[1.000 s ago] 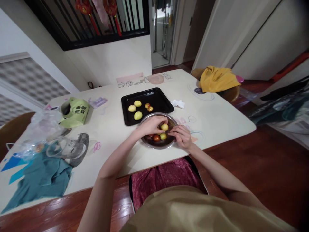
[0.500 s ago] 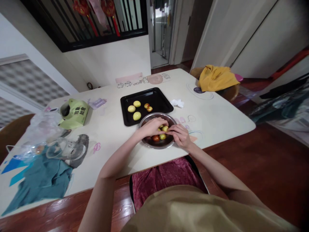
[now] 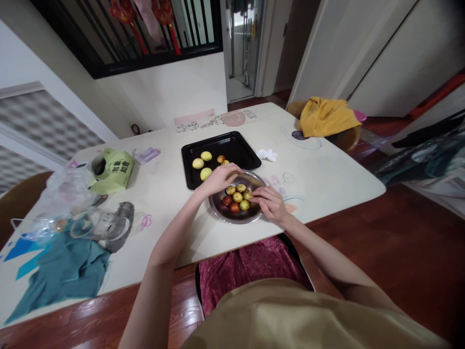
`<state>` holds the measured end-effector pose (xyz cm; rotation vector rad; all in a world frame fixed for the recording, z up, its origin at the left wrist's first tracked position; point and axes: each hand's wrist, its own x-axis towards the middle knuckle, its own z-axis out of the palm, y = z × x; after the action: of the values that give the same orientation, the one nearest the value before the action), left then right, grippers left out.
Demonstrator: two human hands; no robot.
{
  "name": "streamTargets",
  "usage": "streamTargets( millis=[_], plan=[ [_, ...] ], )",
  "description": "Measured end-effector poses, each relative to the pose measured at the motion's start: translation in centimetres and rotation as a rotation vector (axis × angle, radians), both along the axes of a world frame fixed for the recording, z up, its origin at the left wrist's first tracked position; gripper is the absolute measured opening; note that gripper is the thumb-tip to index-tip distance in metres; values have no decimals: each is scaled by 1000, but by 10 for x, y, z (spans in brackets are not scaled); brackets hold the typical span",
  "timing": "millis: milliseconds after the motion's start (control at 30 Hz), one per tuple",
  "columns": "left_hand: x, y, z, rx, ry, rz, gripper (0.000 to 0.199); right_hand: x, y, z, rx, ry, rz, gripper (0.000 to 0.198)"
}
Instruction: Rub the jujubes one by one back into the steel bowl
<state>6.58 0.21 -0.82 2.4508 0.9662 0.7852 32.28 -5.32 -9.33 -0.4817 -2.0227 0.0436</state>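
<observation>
A steel bowl (image 3: 218,213) near the table's front edge holds several small fruits that look like jujubes (image 3: 237,197), some yellow-green, others red-brown. My right hand (image 3: 271,203) reaches over the bowl's right side, its fingertips pinched on a yellow-green jujube (image 3: 247,194). Above the bowl's far left rim is my left hand (image 3: 224,176), fingers stretched out and thumb apart, with nothing visible between them. Behind the bowl, a black baking tray (image 3: 238,145) carries larger yellow-green fruits (image 3: 206,174) on its left and smaller reddish-yellow ones (image 3: 221,159), partly hidden by my left hand.
A crumpled white tissue (image 3: 267,155) lies right of the tray. Along the table's left side are a green paper box (image 3: 118,169), clear plastic packaging (image 3: 65,194), a clear plastic cup (image 3: 85,223) and a teal cloth (image 3: 69,271). A yellow cloth (image 3: 323,118) drapes a chair at the far right.
My left hand has lifted out of the bowl and shifted up and left toward the tray, uncovering the fruits. My right hand has hardly moved.
</observation>
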Motion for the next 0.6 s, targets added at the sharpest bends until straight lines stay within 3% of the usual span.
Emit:
streamTargets(
  millis=[200, 400, 600],
  plan=[
    [-40, 43, -20, 49, 46, 227, 33, 0, 0, 1, -3, -12, -1, 38],
    [-44, 55, -35, 67, 298, 211, 48, 3, -1, -1, -33, -21, 6, 40],
    [-38, 53, -36, 148, 412, 237, 38, 2, -3, 1, -52, -18, 1, 40]
  ],
)
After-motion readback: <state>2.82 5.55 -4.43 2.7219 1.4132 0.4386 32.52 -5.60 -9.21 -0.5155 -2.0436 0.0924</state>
